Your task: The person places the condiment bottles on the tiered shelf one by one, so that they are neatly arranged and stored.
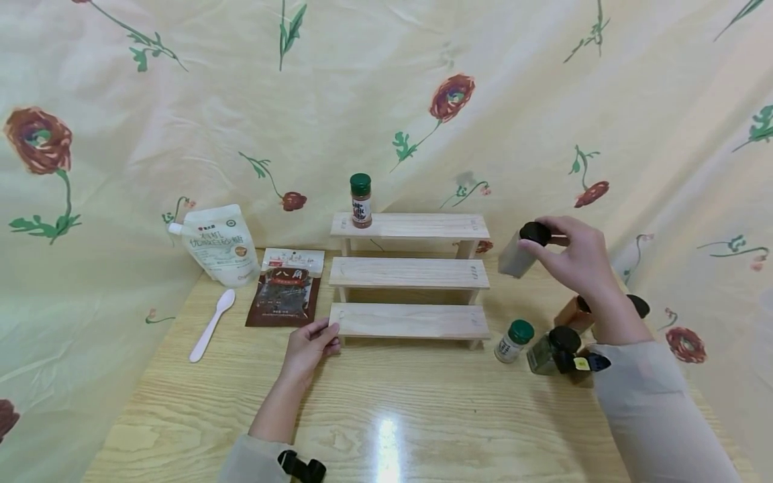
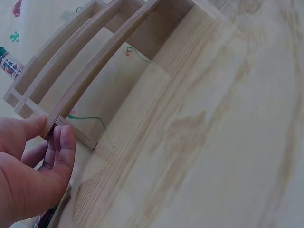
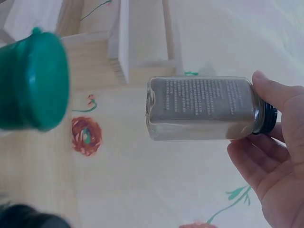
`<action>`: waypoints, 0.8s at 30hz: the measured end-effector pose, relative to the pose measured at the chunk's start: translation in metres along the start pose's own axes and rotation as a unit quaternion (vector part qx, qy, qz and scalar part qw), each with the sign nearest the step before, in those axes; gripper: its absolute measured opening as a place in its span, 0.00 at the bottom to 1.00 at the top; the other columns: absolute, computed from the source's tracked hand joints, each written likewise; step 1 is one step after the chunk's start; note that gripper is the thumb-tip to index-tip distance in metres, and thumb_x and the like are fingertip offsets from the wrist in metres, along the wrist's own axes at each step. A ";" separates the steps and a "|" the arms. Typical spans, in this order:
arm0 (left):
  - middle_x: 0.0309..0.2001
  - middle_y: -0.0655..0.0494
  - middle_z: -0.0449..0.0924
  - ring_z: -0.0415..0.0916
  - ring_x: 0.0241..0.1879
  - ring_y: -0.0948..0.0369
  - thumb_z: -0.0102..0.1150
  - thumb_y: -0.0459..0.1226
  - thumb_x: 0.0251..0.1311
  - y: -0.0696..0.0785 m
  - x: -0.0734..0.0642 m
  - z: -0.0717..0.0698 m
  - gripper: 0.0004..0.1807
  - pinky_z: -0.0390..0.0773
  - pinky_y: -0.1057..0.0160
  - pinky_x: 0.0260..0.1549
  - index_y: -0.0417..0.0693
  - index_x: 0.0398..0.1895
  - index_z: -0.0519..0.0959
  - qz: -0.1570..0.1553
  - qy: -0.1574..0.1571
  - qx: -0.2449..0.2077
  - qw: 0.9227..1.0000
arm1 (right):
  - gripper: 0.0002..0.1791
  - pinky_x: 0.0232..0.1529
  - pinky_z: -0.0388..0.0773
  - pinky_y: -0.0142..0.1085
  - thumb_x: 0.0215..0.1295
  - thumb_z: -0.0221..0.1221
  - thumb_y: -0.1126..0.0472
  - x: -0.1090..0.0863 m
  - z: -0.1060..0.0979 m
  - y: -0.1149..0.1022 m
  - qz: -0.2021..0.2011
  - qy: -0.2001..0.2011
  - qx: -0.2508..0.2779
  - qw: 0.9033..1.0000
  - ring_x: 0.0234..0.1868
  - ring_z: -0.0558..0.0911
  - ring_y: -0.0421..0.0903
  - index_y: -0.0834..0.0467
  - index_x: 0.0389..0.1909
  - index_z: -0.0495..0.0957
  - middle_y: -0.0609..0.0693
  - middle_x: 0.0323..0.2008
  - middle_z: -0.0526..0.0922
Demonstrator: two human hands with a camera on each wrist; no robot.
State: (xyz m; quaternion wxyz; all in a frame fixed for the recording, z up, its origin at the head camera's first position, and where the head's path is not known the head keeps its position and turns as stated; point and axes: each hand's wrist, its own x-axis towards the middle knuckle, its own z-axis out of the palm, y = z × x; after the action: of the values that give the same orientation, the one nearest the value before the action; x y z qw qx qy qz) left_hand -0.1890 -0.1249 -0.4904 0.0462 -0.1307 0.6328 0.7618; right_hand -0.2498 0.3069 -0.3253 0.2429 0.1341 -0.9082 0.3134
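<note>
My right hand [image 1: 576, 258] grips a square glass spice jar [image 3: 202, 107] by its black cap, lifted and tilted to the right of a three-tier wooden rack [image 1: 410, 272]. Greyish powder shows through the glass, behind a label of small print. At the rack's lowest step, my left hand [image 1: 309, 349] pinches the left end between thumb and fingers; the left wrist view shows the thumb above the board and the fingers under it. On the top step, at its left end, stands a green-capped spice bottle [image 1: 361, 201].
Right of the rack stand another green-capped bottle [image 1: 514, 341], a black-capped jar [image 1: 551, 350] and other black-capped jars, partly behind the right arm. To the left are a white pouch [image 1: 220, 245], a brown star anise packet [image 1: 285, 288] and a white spoon [image 1: 213, 325]. Flowered cloth hangs behind.
</note>
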 end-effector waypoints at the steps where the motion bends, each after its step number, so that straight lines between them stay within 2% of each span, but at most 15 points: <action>1: 0.34 0.49 0.81 0.81 0.31 0.63 0.62 0.30 0.69 0.000 0.000 0.000 0.24 0.88 0.69 0.34 0.24 0.63 0.71 0.000 0.001 0.000 1.000 | 0.25 0.40 0.69 0.09 0.61 0.73 0.58 0.002 0.000 -0.001 -0.003 0.002 0.001 1.000 0.44 0.86 0.53 0.64 0.56 0.81 0.63 0.49 0.84; 5: 0.35 0.49 0.80 0.81 0.31 0.63 0.62 0.30 0.69 0.000 0.001 0.001 0.24 0.88 0.69 0.34 0.24 0.63 0.72 -0.002 0.004 -0.001 1.000 | 0.25 0.40 0.70 0.08 0.60 0.73 0.60 0.009 0.000 -0.009 -0.009 0.003 0.015 1.000 0.47 0.85 0.62 0.65 0.57 0.81 0.64 0.49 0.82; 8: 0.34 0.49 0.80 0.81 0.31 0.63 0.62 0.30 0.69 0.000 0.001 0.001 0.23 0.88 0.69 0.34 0.25 0.62 0.72 -0.002 0.006 -0.001 1.000 | 0.26 0.40 0.71 0.08 0.60 0.73 0.60 0.016 0.001 -0.015 -0.012 0.006 0.030 0.999 0.47 0.84 0.63 0.66 0.57 0.80 0.65 0.50 0.82; 11: 0.34 0.49 0.81 0.81 0.31 0.62 0.62 0.30 0.69 -0.001 0.002 0.000 0.22 0.88 0.69 0.34 0.25 0.62 0.73 0.000 0.004 -0.002 1.000 | 0.25 0.41 0.72 0.08 0.59 0.74 0.62 0.022 0.004 -0.020 -0.020 0.014 0.036 0.999 0.46 0.86 0.47 0.67 0.56 0.81 0.64 0.49 0.82; 13: 0.33 0.50 0.82 0.82 0.30 0.62 0.62 0.29 0.69 -0.001 0.003 0.000 0.22 0.89 0.69 0.34 0.25 0.61 0.73 0.002 0.001 -0.003 1.000 | 0.24 0.42 0.73 0.09 0.59 0.74 0.62 0.025 0.007 -0.024 -0.024 0.015 0.038 0.999 0.44 0.82 0.33 0.67 0.55 0.81 0.63 0.48 0.83; 15: 0.32 0.50 0.82 0.82 0.30 0.62 0.62 0.29 0.69 -0.001 0.004 -0.001 0.21 0.89 0.69 0.35 0.24 0.61 0.74 0.005 -0.002 -0.004 1.000 | 0.24 0.43 0.73 0.09 0.59 0.73 0.63 0.028 0.010 -0.027 -0.027 0.014 0.041 0.999 0.42 0.76 0.23 0.67 0.55 0.81 0.61 0.47 0.83; 18: 0.31 0.51 0.83 0.82 0.30 0.63 0.62 0.29 0.69 -0.001 0.004 -0.001 0.21 0.88 0.69 0.34 0.24 0.60 0.74 0.007 -0.004 -0.004 1.000 | 0.24 0.43 0.73 0.10 0.60 0.73 0.62 0.032 0.015 -0.031 -0.025 0.012 0.046 0.999 0.42 0.73 0.20 0.66 0.55 0.81 0.61 0.48 0.83; 24: 0.32 0.51 0.83 0.82 0.30 0.62 0.61 0.29 0.69 -0.002 0.003 -0.001 0.21 0.88 0.69 0.35 0.23 0.60 0.74 0.005 -0.005 -0.005 1.000 | 0.25 0.42 0.74 0.12 0.61 0.73 0.58 0.040 0.024 -0.039 -0.011 0.009 0.053 0.998 0.41 0.76 0.22 0.65 0.56 0.81 0.60 0.50 0.84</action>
State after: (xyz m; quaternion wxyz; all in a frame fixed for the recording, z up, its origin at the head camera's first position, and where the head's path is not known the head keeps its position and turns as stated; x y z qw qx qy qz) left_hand -0.1918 -0.1260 -0.4930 0.0451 -0.1240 0.6295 0.7657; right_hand -0.2770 0.2580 -0.3015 0.2465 0.1538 -0.8867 0.3598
